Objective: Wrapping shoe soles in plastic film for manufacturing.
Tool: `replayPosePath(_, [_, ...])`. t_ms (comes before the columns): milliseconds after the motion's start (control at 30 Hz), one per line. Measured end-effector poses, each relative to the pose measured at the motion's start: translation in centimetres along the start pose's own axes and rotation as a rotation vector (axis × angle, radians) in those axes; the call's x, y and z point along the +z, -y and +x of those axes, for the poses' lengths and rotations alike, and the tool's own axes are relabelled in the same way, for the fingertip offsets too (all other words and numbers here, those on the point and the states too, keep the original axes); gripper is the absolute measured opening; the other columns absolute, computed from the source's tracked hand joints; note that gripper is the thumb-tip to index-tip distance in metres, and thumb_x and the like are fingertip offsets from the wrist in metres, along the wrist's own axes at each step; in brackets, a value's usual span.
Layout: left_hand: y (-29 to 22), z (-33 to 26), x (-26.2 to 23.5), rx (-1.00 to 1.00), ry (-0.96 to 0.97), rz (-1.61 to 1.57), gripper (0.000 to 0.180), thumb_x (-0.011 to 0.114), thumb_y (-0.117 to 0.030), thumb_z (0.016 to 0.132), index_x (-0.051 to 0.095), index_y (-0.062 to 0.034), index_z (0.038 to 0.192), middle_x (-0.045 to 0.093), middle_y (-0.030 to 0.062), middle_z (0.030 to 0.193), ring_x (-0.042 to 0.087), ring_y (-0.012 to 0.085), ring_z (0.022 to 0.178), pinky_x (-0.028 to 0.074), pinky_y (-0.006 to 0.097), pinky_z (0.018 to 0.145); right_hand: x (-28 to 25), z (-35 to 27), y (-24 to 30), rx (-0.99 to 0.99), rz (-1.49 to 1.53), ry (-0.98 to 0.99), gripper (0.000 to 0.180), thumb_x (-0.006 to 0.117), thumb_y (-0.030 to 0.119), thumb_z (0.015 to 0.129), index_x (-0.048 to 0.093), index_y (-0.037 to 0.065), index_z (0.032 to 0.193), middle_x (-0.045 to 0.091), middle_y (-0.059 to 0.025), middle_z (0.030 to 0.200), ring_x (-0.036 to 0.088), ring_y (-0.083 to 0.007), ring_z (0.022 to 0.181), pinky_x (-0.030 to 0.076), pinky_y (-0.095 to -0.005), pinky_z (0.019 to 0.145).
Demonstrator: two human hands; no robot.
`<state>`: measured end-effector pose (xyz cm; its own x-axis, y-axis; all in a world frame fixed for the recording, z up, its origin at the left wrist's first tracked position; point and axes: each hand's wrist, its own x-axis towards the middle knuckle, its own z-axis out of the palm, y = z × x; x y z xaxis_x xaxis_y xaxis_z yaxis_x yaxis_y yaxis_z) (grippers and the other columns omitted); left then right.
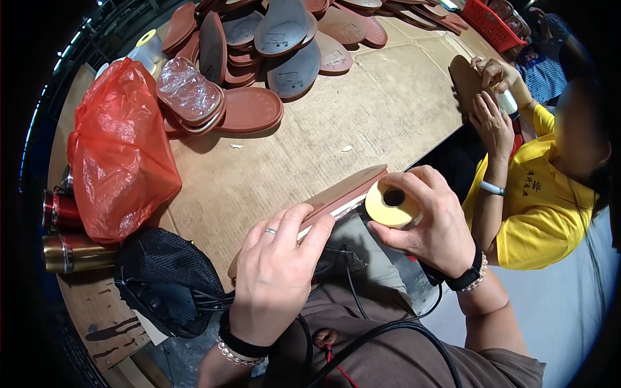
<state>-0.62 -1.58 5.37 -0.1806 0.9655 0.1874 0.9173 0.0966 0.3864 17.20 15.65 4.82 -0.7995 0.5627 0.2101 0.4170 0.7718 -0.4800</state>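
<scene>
While left hand [278, 271] grips the brown insole [339, 194] edge-on and right hand [430, 223] pinches the yellow label roll [390, 204], the insole may tip and slip.

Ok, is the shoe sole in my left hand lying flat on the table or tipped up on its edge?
Tipped on edge: the left hand holds the reddish-brown sole sideways, its thin side facing up, clear of the cardboard-covered table.
</scene>
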Motion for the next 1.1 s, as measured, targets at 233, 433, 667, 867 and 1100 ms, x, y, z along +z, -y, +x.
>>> replayPosePath(233, [0.3, -0.1, 0.4, -0.004, 0.024, 0.025, 0.059, 0.067, 0.003, 0.078, 0.069, -0.0169, 0.134, 0.061, 0.0116, 0.122, 0.064, 0.0323, 0.107, 0.051, 0.043, 0.096, 0.3, -0.4, -0.3, 0.011, 0.082, -0.015, 0.06, 0.092, 0.03, 0.07, 0.069, 0.007, 0.12, 0.061, -0.0149, 0.101, 0.063, -0.0319, 0.093, 0.053, -0.0412, 0.084])
replayPosePath(433, [0.6, -0.2, 0.1, 0.007, 0.057, -0.01, 0.061, 0.067, 0.001, 0.078, 0.069, -0.0191, 0.136, 0.061, 0.0115, 0.122, 0.063, 0.0317, 0.108, 0.051, 0.042, 0.095, -0.3, -0.8, 0.1, -0.003, 0.092, -0.05, 0.056, 0.091, 0.029, 0.07, 0.069, 0.006, 0.117, 0.062, -0.0141, 0.096, 0.063, -0.0318, 0.091, 0.053, -0.041, 0.082])
replayPosePath(667, [0.8, -0.1, 0.1, 0.024, 0.063, 0.017, 0.062, 0.068, 0.0, 0.078, 0.069, -0.0201, 0.136, 0.061, 0.0109, 0.121, 0.063, 0.0311, 0.107, 0.051, 0.042, 0.094, 0.0, -0.9, 0.0, 0.035, 0.05, -0.041, 0.053, 0.09, 0.028, 0.07, 0.069, 0.005, 0.114, 0.063, -0.0139, 0.096, 0.063, -0.0318, 0.091, 0.053, -0.0407, 0.081])
replayPosePath(867, [0.8, -0.2, 0.3, 0.014, 0.069, -0.009, 0.063, 0.07, 0.0, 0.076, 0.069, -0.0198, 0.136, 0.06, 0.0106, 0.121, 0.062, 0.0305, 0.108, 0.051, 0.043, 0.094, 0.5, -0.9, 0.0, 0.06, 0.044, -0.049, 0.052, 0.09, 0.027, 0.071, 0.069, 0.006, 0.114, 0.063, -0.0145, 0.097, 0.062, -0.033, 0.091, 0.054, -0.0415, 0.082])
replayPosePath(1100, [0.7, -0.3, 0.4, 0.013, 0.055, 0.019, 0.064, 0.072, 0.0, 0.075, 0.069, -0.0192, 0.136, 0.06, 0.0102, 0.121, 0.062, 0.0308, 0.11, 0.05, 0.042, 0.095, 0.5, -0.5, 0.2, 0.064, -0.019, -0.062, 0.053, 0.089, 0.03, 0.072, 0.069, 0.006, 0.114, 0.063, -0.0143, 0.097, 0.062, -0.0333, 0.092, 0.053, -0.0428, 0.083])
